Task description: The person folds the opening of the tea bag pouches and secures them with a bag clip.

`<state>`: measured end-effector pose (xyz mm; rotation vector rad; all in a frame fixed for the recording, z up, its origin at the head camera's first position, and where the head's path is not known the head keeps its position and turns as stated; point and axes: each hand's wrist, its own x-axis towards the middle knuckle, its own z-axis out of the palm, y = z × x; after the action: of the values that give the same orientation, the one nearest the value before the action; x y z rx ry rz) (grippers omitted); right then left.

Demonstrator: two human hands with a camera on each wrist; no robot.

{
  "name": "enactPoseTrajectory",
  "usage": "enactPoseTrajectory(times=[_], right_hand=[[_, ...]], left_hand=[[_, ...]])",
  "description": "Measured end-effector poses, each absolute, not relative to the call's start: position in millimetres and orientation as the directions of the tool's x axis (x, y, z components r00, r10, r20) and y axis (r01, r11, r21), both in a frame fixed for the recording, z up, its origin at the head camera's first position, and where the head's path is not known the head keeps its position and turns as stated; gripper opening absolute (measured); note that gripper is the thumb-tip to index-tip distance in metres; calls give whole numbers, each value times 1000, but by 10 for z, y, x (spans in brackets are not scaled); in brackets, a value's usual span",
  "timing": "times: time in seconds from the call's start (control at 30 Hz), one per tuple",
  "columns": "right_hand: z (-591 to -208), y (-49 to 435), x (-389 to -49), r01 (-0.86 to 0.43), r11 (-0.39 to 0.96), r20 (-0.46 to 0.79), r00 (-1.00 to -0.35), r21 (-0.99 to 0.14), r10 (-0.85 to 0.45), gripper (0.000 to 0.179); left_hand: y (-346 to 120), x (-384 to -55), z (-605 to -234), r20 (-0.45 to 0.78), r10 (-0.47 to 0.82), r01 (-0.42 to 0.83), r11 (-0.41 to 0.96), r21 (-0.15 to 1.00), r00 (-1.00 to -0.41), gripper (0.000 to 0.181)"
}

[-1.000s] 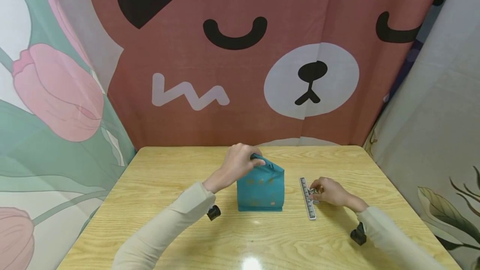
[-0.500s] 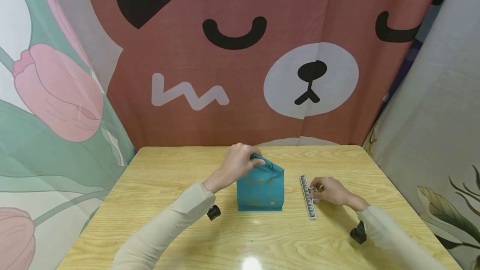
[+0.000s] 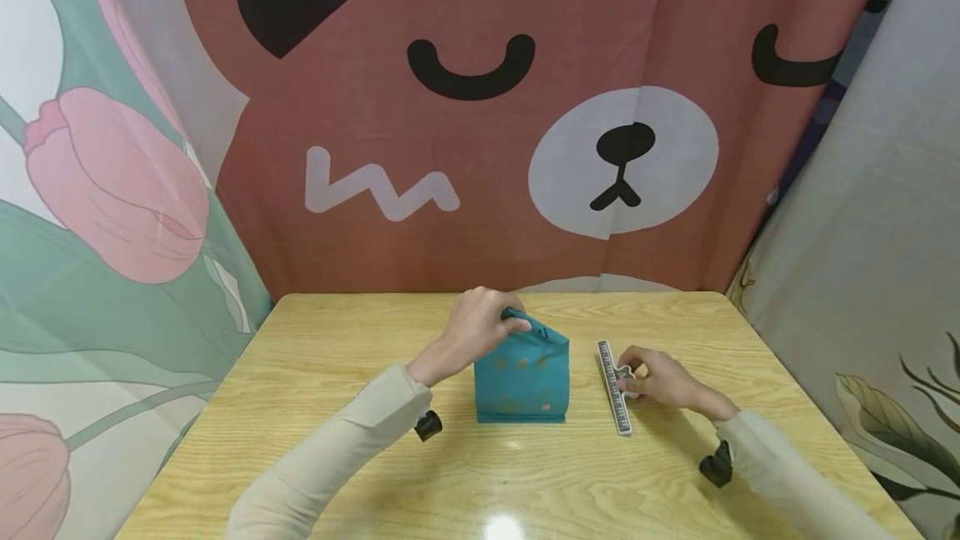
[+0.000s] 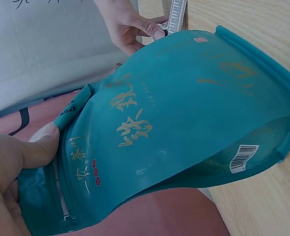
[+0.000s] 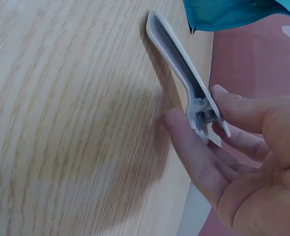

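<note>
A teal pouch bag (image 3: 522,382) with gold lettering stands on the wooden table, its top edge folded over. My left hand (image 3: 480,325) grips that folded top from the left; in the left wrist view the thumb (image 4: 44,145) presses on the fold, beside a zip strip. To the right of the bag, my right hand (image 3: 660,377) pinches a long white bag clip (image 3: 615,390) with a dark ruler-like pattern. Seen from the right wrist, thumb and fingers hold the handle end of the clip (image 5: 177,59), and its long jaws point away from the palm.
The wooden table (image 3: 337,473) reaches back to a hanging curtain (image 3: 480,248) with a bear print. Floral curtains (image 3: 112,273) hang at both sides. A small black camera (image 3: 428,425) sits below the left wrist, another (image 3: 716,465) below the right.
My right hand has shifted the clip slightly away from me and up, its far end moving most. The left hand and the bag stay where they were.
</note>
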<state>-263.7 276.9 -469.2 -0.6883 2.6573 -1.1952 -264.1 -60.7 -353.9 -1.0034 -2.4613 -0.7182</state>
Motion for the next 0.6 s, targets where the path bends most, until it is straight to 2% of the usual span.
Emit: enactPoseTrajectory(times=[0.4, 0.6], right_hand=[[-4630, 2740, -2641, -383, 532, 117, -877, -755, -466, 28], [-4594, 2697, -2644, -381, 529, 129, -883, -758, -451, 36]], left_hand=[[-607, -2650, -3553, 522, 529, 726, 613, 311, -670, 14], [-609, -2649, -3550, 527, 526, 727, 614, 308, -667, 14]])
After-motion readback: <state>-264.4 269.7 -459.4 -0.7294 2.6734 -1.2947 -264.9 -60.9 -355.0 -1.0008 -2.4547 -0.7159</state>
